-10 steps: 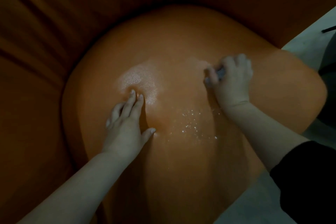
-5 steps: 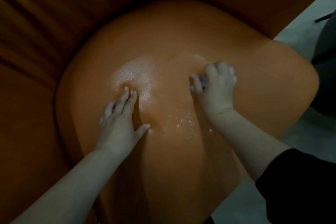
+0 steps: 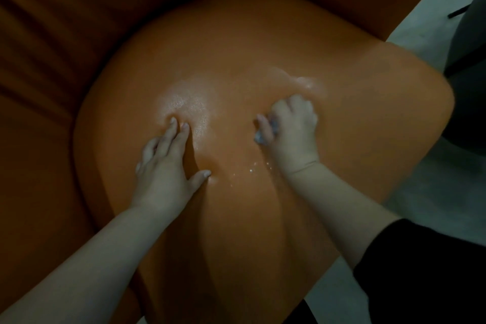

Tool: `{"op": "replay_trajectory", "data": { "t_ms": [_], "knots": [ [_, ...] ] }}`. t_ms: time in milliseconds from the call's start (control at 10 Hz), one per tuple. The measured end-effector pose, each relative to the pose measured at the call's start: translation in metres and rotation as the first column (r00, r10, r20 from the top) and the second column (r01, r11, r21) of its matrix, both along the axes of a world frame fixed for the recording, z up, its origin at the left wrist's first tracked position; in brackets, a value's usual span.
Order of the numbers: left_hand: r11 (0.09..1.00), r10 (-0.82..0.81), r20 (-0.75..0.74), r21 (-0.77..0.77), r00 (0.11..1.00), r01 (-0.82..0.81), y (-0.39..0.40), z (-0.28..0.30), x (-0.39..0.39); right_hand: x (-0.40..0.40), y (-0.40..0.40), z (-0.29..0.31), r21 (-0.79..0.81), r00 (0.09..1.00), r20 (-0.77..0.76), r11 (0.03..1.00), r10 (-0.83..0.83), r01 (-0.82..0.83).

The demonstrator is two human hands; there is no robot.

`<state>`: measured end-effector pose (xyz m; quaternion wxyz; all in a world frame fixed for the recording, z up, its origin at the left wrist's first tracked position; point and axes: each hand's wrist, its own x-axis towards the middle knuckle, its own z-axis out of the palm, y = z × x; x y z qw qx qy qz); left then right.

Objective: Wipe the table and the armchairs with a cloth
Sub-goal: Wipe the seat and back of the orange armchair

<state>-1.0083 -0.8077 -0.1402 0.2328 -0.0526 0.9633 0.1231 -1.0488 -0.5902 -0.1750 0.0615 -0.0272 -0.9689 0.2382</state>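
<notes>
A small pale cloth, bunched up, sits on the orange seat cushion of an armchair, a little right of the cushion's middle. Only a crumpled edge of it shows, poking out between the thumb and the curled fingers of the right hand, which grips it and presses it down on the leather-like surface. The knuckles of that hand point away from the camera.

The left hand lies flat on the cushion, well apart from the right one, its fingers straight and its thumb spread out to the side, holding nothing. Its fingertips dent the padding at the edge of a wet, shiny patch. A few glinting droplets lie between the two wrists. A black sleeve covers the right upper forearm.

Around the cushion rises the darker orange backrest. To the right is pale floor.
</notes>
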Motion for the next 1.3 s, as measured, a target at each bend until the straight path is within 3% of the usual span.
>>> {"op": "replay_trajectory", "data": {
  "t_ms": [100,200,300,400,600,700,800,900,1000,1100,1200,1300],
  "knots": [
    [1.0,-0.003,-0.024,0.017,1.0,0.004,0.0,0.002,0.006,0.029,-0.052,0.006,-0.055,0.979,0.06,0.98,0.193,-0.19],
    [0.999,0.006,-0.022,0.043,1.0,-0.005,0.001,0.006,0.007,0.022,-0.032,0.007,-0.069,0.953,0.068,0.954,0.295,-0.291],
    [0.996,0.038,-0.039,0.078,0.999,-0.035,-0.001,0.008,0.007,0.012,0.002,0.008,-0.006,0.996,0.075,0.999,0.046,-0.046],
    [0.99,0.069,-0.061,0.124,0.996,-0.061,-0.003,0.009,0.011,0.012,0.006,0.008,-0.054,0.99,0.086,0.992,-0.112,0.117],
    [0.989,0.077,-0.046,0.129,0.996,-0.07,-0.01,0.015,0.021,0.051,-0.07,0.007,-0.123,0.966,0.116,0.968,0.232,-0.218],
    [0.991,0.058,0.006,0.117,0.998,-0.058,-0.016,0.016,0.028,0.039,-0.038,0.003,-0.03,0.978,0.109,0.984,0.179,-0.176],
    [0.991,0.046,0.036,0.121,0.998,-0.05,-0.018,0.015,0.032,0.029,-0.014,0.002,-0.044,0.996,0.079,0.998,-0.032,0.035],
    [0.988,0.098,0.011,0.115,0.995,-0.099,-0.016,0.015,0.031,0.045,-0.051,0.005,-0.052,0.995,0.101,0.998,-0.014,0.019],
    [0.978,0.178,0.012,0.109,0.984,-0.178,-0.015,0.015,0.036,0.074,-0.097,0.009,-0.084,0.974,0.086,0.976,0.209,-0.202],
    [0.974,0.199,0.004,0.108,0.98,-0.199,-0.011,0.013,0.05,0.083,-0.085,0.011,-0.079,0.93,0.06,0.93,0.363,-0.358],
    [0.968,0.222,-0.019,0.12,0.975,-0.219,-0.006,0.009,0.065,0.064,-0.024,0.01,0.04,0.974,0.113,0.979,0.197,-0.202],
    [0.966,0.23,-0.035,0.13,0.973,-0.223,-0.001,0.006,0.073,0.048,0.025,0.009,-0.003,0.994,0.093,0.999,-0.049,0.05]
  ]
}}
